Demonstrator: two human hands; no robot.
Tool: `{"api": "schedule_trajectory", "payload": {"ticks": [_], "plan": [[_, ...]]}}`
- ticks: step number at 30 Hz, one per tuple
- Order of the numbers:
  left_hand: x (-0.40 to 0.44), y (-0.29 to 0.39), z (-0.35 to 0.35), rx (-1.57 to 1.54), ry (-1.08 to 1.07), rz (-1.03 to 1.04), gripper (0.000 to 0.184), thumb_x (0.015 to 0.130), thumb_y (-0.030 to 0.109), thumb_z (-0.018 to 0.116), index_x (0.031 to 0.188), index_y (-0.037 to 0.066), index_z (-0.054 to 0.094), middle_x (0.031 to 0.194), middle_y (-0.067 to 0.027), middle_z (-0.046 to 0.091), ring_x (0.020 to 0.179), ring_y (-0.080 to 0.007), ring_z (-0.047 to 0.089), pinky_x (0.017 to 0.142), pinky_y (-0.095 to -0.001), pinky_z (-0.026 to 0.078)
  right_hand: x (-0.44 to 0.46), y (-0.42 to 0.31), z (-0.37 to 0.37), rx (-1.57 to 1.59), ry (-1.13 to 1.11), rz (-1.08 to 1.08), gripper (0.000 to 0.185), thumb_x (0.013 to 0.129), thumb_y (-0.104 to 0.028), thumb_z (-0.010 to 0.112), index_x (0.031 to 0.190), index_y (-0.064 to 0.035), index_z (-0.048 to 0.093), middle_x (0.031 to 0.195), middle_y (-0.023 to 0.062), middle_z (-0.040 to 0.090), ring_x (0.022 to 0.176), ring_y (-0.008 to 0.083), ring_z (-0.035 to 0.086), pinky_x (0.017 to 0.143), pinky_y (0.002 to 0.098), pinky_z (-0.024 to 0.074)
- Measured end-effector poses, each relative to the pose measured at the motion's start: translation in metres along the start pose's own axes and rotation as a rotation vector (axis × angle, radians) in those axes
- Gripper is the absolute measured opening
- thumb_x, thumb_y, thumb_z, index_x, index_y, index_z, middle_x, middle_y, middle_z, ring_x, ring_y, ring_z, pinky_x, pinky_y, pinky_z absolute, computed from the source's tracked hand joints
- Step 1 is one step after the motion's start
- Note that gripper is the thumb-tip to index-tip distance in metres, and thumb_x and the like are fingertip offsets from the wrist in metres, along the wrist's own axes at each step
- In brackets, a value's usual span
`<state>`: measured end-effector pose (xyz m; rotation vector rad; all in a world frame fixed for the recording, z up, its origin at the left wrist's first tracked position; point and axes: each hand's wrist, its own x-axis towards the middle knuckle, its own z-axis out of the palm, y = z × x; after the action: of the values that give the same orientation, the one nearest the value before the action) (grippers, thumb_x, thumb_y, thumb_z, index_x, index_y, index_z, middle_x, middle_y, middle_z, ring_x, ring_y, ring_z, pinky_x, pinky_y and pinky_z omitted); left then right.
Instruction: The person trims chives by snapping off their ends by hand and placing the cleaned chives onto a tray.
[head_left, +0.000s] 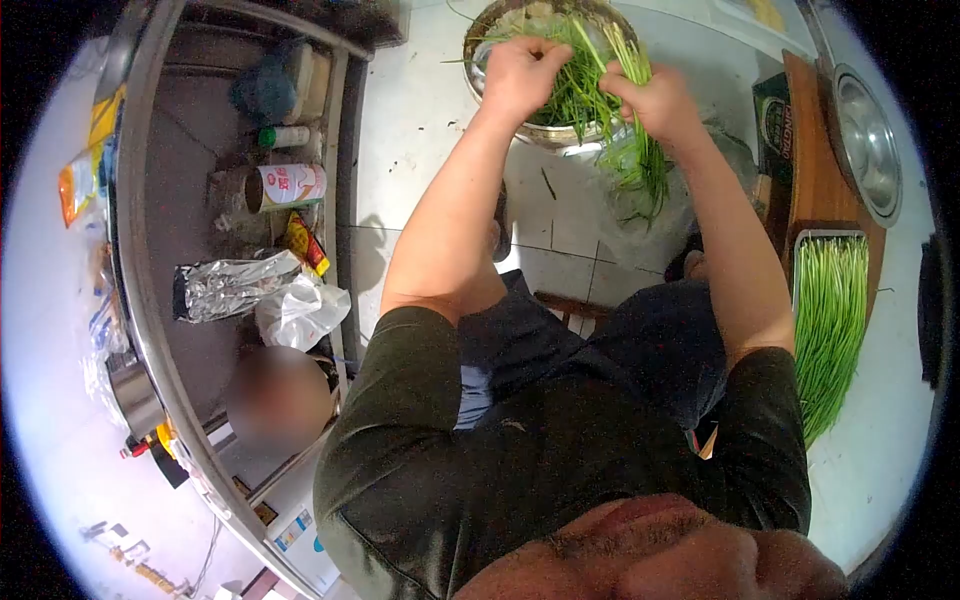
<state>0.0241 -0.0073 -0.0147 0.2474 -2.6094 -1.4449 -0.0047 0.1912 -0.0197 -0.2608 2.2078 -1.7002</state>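
Long green stalks with pale ends (640, 165) form a bunch in my right hand (655, 100), whose fingers are wrapped round it; the leafy ends hang down. My left hand (522, 78) is over the left part of a round metal basin (555, 135), thumb and fingertips pinched together. What those fingertips hold, if anything, is too small to make out. Loose green leaves (575, 90) and clear plastic lie in the basin, which stands on the tiled floor.
At the right, a tray of green stalks (832, 320) lies near a metal bowl (868, 145). A dark green box (772, 125) stands beside a wooden board (808, 150). Clear plastic (625, 205) is on the floor. Left, a shelf holds a can (290, 187) and plastic bags (303, 312).
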Motion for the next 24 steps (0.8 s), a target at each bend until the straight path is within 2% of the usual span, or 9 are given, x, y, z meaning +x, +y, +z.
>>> {"api": "schedule_trajectory", "payload": {"ticks": [2, 4, 7, 10, 13, 15, 19, 22, 24], "plan": [[-0.003, 0.012, -0.004, 0.093, -0.107, -0.081, 0.030, 0.082, 0.023, 0.073, 0.100, -0.001, 0.068, 0.075, -0.0011, 0.065, 0.072, -0.0109, 0.059, 0.069, -0.0278, 0.049, 0.004, 0.007, 0.001, -0.046, 0.007, -0.026, 0.035, 0.078, -0.034, 0.072, 0.098, -0.0058, 0.067, 0.066, 0.0068, 0.064, 0.056, 0.0148, 0.062, 0.057, 0.0319, 0.0504], [-0.007, 0.012, 0.006, -0.032, -0.057, 0.029, 0.029, 0.081, 0.023, 0.074, 0.097, -0.001, 0.068, 0.074, -0.0004, 0.064, 0.070, -0.0094, 0.057, 0.066, -0.0264, 0.048, 0.004, 0.008, 0.001, -0.090, 0.005, -0.063, 0.037, 0.079, -0.036, 0.072, 0.097, -0.0045, 0.067, 0.067, 0.0083, 0.065, 0.057, 0.0167, 0.064, 0.057, 0.0330, 0.0510], [-0.009, 0.012, 0.016, -0.136, -0.053, 0.078, 0.026, 0.081, 0.023, 0.075, 0.090, -0.001, 0.067, 0.071, 0.0005, 0.062, 0.066, -0.0063, 0.054, 0.062, -0.0239, 0.045, -0.002, -0.007, 0.000, -0.232, -0.003, -0.058, 0.029, 0.081, -0.024, 0.074, 0.100, -0.0030, 0.067, 0.069, -0.0009, 0.060, 0.054, 0.0080, 0.052, 0.052, 0.0254, 0.0450], [-0.008, 0.013, 0.018, -0.165, -0.061, 0.021, 0.027, 0.084, 0.026, 0.072, 0.086, -0.001, 0.066, 0.070, 0.0000, 0.061, 0.065, -0.0063, 0.053, 0.060, -0.0241, 0.044, 0.004, 0.007, 0.002, -0.201, -0.005, -0.169, 0.037, 0.080, -0.037, 0.069, 0.096, -0.0040, 0.067, 0.068, 0.0136, 0.066, 0.058, 0.0227, 0.066, 0.059, 0.0371, 0.0517], [-0.007, 0.015, 0.014, -0.221, -0.063, -0.018, 0.030, 0.087, 0.029, 0.068, 0.083, -0.001, 0.065, 0.067, -0.0003, 0.060, 0.062, -0.0067, 0.052, 0.057, -0.0252, 0.043, 0.004, 0.006, 0.002, -0.175, -0.014, -0.107, 0.031, 0.080, -0.027, 0.075, 0.099, -0.0031, 0.067, 0.071, 0.0002, 0.063, 0.055, 0.0074, 0.054, 0.052, 0.0248, 0.0456], [-0.007, 0.017, 0.009, -0.235, -0.064, -0.031, 0.032, 0.090, 0.030, 0.065, 0.081, -0.001, 0.065, 0.066, -0.0005, 0.060, 0.060, -0.0071, 0.051, 0.055, -0.0261, 0.042, -0.001, -0.005, 0.002, -0.191, -0.015, -0.077, 0.031, 0.080, -0.026, 0.075, 0.099, -0.0027, 0.067, 0.070, -0.0003, 0.062, 0.054, 0.0073, 0.053, 0.053, 0.0247, 0.0455], [-0.007, 0.019, 0.009, -0.219, 0.053, 0.008, 0.026, 0.086, 0.026, 0.066, 0.084, 0.000, 0.068, 0.067, -0.0034, 0.064, 0.060, -0.0092, 0.054, 0.058, -0.0282, 0.046, -0.002, -0.008, 0.003, -0.203, -0.043, -0.087, 0.031, 0.081, -0.026, 0.074, 0.100, -0.0022, 0.067, 0.071, -0.0004, 0.062, 0.055, 0.0073, 0.053, 0.053, 0.0245, 0.0455], [-0.009, 0.025, 0.008, -0.184, 0.133, 0.001, 0.026, 0.087, 0.025, 0.063, 0.083, 0.000, 0.069, 0.067, -0.0041, 0.065, 0.060, -0.0099, 0.055, 0.058, -0.0288, 0.046, -0.002, -0.002, 0.004, -0.170, -0.023, -0.130, 0.036, 0.079, -0.036, 0.070, 0.095, -0.0037, 0.067, 0.067, 0.0129, 0.065, 0.055, 0.0215, 0.064, 0.059, 0.0365, 0.0512], [-0.008, 0.024, 0.009, -0.246, 0.145, -0.034, 0.026, 0.087, 0.024, 0.063, 0.082, 0.000, 0.068, 0.067, -0.0045, 0.065, 0.060, -0.0103, 0.056, 0.058, -0.0293, 0.047, 0.000, 0.000, 0.004, -0.169, -0.022, -0.131, 0.037, 0.079, -0.037, 0.070, 0.094, -0.0029, 0.067, 0.066, 0.0129, 0.065, 0.055, 0.0214, 0.064, 0.059, 0.0364, 0.0509]]}}
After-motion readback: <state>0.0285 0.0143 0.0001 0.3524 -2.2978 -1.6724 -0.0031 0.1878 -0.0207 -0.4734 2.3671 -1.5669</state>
